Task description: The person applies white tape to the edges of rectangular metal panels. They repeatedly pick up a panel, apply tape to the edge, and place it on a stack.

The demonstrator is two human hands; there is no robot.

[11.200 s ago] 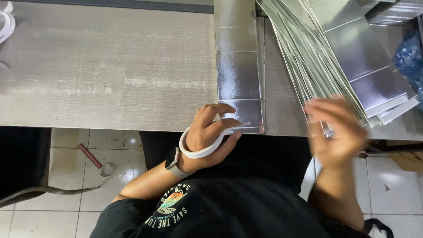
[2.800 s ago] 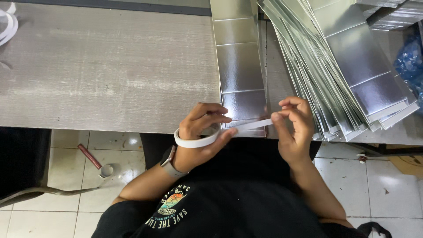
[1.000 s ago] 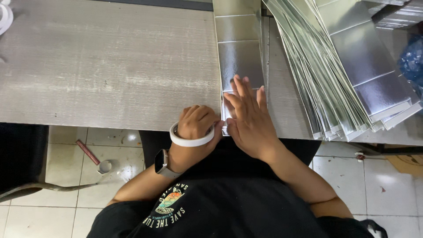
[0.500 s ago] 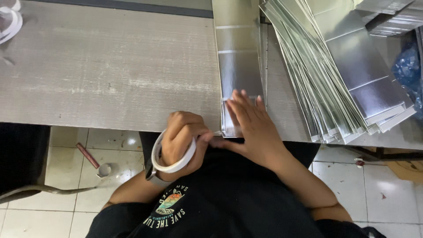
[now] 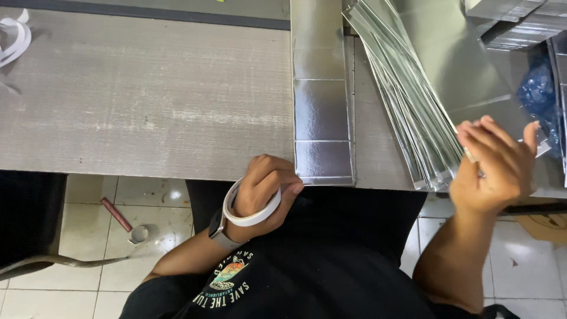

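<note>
One long silver foil-faced strip (image 5: 322, 94), creased into flat rectangular panels, lies on the grey table (image 5: 147, 100), its near end just at one o'clock of the left hand (image 5: 264, 192). That hand is closed round one white tape roll (image 5: 248, 207). The right hand (image 5: 493, 162), fingers spread, touches the fanned stack of shiny sheets (image 5: 413, 106) at three o'clock.
</note>
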